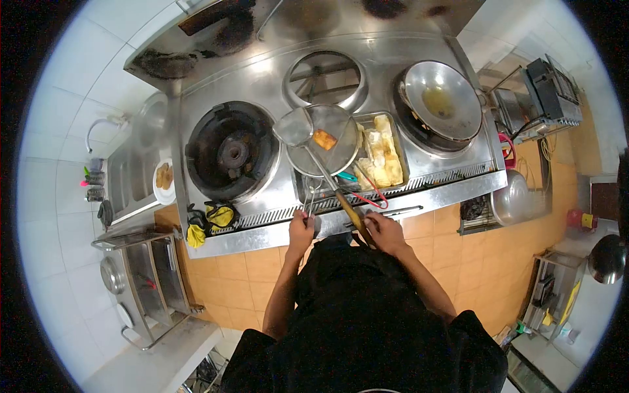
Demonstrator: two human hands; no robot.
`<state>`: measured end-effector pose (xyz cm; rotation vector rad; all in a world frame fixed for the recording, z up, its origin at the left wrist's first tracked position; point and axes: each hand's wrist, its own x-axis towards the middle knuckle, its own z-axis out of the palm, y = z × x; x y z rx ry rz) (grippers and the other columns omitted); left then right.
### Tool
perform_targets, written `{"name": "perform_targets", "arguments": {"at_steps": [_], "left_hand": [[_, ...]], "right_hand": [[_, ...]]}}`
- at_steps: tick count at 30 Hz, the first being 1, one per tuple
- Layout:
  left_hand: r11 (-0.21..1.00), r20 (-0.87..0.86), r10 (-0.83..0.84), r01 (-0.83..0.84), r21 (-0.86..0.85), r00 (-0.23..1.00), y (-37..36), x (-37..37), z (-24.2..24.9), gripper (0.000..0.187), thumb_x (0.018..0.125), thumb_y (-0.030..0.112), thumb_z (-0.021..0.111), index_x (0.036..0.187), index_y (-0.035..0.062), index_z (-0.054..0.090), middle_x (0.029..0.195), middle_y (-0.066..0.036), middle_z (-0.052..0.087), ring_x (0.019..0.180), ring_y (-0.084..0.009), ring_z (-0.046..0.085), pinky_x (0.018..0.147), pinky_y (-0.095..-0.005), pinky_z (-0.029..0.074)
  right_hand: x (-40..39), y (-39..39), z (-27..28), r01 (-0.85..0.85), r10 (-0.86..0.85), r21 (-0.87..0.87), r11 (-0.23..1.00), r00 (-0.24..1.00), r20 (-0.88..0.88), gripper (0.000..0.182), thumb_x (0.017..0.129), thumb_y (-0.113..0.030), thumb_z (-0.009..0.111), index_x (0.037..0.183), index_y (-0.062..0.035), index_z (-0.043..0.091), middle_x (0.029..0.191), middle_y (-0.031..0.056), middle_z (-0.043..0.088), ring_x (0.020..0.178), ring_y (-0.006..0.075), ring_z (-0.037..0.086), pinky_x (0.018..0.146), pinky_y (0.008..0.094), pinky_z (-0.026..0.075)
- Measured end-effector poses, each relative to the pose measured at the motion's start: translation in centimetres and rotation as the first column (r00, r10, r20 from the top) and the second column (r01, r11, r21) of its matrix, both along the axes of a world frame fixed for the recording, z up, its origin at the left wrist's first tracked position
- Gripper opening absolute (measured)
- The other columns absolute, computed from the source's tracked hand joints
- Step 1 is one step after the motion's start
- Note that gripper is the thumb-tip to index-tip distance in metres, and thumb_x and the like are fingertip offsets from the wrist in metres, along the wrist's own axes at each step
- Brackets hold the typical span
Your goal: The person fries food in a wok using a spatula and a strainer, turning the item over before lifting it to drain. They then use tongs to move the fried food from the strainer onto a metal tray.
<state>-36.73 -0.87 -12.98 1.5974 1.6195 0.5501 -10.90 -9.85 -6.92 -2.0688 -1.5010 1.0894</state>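
My left hand [302, 230] is closed around the end of metal tongs [310, 196] at the stove's front edge. The fingers of my right hand [384, 232] are closed beside the wooden handle [354, 215] of a mesh skimmer [294, 126]; what they grip is hard to make out. Behind the skimmer's handle lies a round strainer [341, 154] with one browned piece of food [324, 139] on it. A metal tray [404, 157] holding pale yellow pieces of food [380, 156] is partly under the strainer. A red-handled tool [375, 200] rests at the tray's front.
On the stove are a black burner [232, 150] at left, a metal ring [325, 78] at back and a wok with oil [440, 101] at right. Black and yellow gloves [219, 216] lie at front left. A white plate of food [164, 183] sits farther left.
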Motion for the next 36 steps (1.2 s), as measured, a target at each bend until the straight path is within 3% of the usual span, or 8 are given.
{"name": "perform_targets", "arguments": {"at_steps": [5, 13, 24, 30, 32, 33, 34, 36], "left_hand": [[0.996, 0.168, 0.026, -0.04, 0.082, 0.985, -0.7, 0.1, -1.2, 0.024, 0.09, 0.017, 0.065, 0.087, 0.0006, 0.048, 0.059, -0.013, 0.05, 0.051, -0.021, 0.048, 0.05, -0.0374, 0.037], [0.998, 0.139, 0.025, -0.033, 0.054, 0.99, -0.5, 0.1, -0.6, 0.025, 0.091, 0.018, 0.064, 0.087, 0.0015, 0.046, 0.056, -0.012, 0.049, 0.048, -0.0207, 0.044, 0.049, -0.0375, 0.036], [0.996, 0.143, 0.014, -0.026, 0.081, 0.99, -1.2, -0.6, 0.5, 0.024, 0.092, 0.019, 0.064, 0.088, 0.0032, 0.046, 0.055, -0.01, 0.047, 0.048, -0.0196, 0.043, 0.048, -0.0374, 0.037], [0.999, 0.153, 0.033, -0.036, 0.02, 0.988, -2.2, -1.2, 0.9, 0.025, 0.091, 0.02, 0.065, 0.088, 0.0031, 0.046, 0.057, -0.013, 0.05, 0.05, -0.0221, 0.046, 0.05, -0.0392, 0.038], [0.999, 0.123, 0.044, -0.042, -0.017, 0.991, -2.7, -1.2, 1.6, 0.026, 0.091, 0.019, 0.065, 0.085, 0.0026, 0.046, 0.058, -0.014, 0.051, 0.051, -0.0222, 0.046, 0.051, -0.0386, 0.038], [0.999, 0.119, 0.044, -0.042, -0.021, 0.992, -2.9, -1.3, 1.6, 0.026, 0.091, 0.019, 0.065, 0.085, 0.0026, 0.046, 0.058, -0.014, 0.051, 0.051, -0.0222, 0.046, 0.051, -0.0386, 0.038], [0.998, 0.125, 0.058, -0.055, -0.031, 0.99, -3.2, -1.4, 1.5, 0.026, 0.091, 0.019, 0.065, 0.084, 0.0024, 0.046, 0.058, -0.014, 0.051, 0.052, -0.0211, 0.046, 0.051, -0.038, 0.038], [0.997, 0.132, 0.068, -0.062, -0.044, 0.989, -3.5, -1.5, 1.2, 0.027, 0.091, 0.019, 0.065, 0.083, 0.0023, 0.046, 0.059, -0.013, 0.051, 0.053, -0.02, 0.046, 0.051, -0.0374, 0.039]], "right_hand": [[0.9, 2.2, 0.7, -0.117, -0.079, 0.438, 0.891, 0.911, 0.405, 0.055, 0.075, -0.019, 0.071, 0.124, -0.0022, 0.052, 0.119, 0.02, 0.051, 0.105, 0.0383, 0.05, 0.084, 0.0456, 0.043], [1.6, 7.3, -1.0, -0.202, 0.036, 0.254, 0.946, 0.842, 0.538, 0.078, 0.074, -0.026, 0.073, 0.142, -0.0051, 0.04, 0.107, 0.0133, 0.058, 0.103, 0.0315, 0.053, 0.088, 0.0457, 0.04], [8.0, 2.7, 6.2, -0.255, 0.155, 0.078, 0.964, 0.774, 0.614, 0.064, 0.079, -0.026, 0.07, 0.135, -0.0052, 0.046, 0.105, 0.0162, 0.063, 0.098, 0.0339, 0.058, 0.083, 0.0485, 0.045], [9.2, -0.3, 7.0, -0.039, 0.03, 0.026, 0.999, 0.961, 0.276, 0.062, 0.083, -0.025, 0.07, 0.137, -0.0062, 0.046, 0.107, 0.0168, 0.064, 0.096, 0.0365, 0.059, 0.081, 0.0453, 0.048], [9.0, -0.9, 5.4, -0.015, 0.003, 0.086, 0.996, 0.989, 0.147, 0.056, 0.089, -0.028, 0.067, 0.135, -0.004, 0.047, 0.103, 0.0134, 0.065, 0.088, 0.0298, 0.06, 0.076, 0.038, 0.049], [8.6, -1.1, 4.2, 0.121, -0.11, 0.061, 0.991, 0.982, -0.154, 0.051, 0.092, -0.029, 0.064, 0.134, -0.0037, 0.049, 0.096, 0.0091, 0.063, 0.081, 0.0236, 0.058, 0.07, 0.0341, 0.048], [8.0, -1.1, 4.0, 0.245, -0.223, -0.004, 0.969, 0.872, -0.436, 0.047, 0.095, -0.031, 0.061, 0.132, -0.0033, 0.051, 0.09, 0.0048, 0.06, 0.074, 0.0173, 0.056, 0.065, 0.0302, 0.046], [7.5, -1.0, 4.1, 0.258, -0.364, -0.265, 0.929, 0.768, -0.527, 0.047, 0.1, -0.041, 0.052, 0.131, -0.0049, 0.053, 0.08, -0.0034, 0.053, 0.065, 0.008, 0.047, 0.057, 0.0239, 0.04]]}}
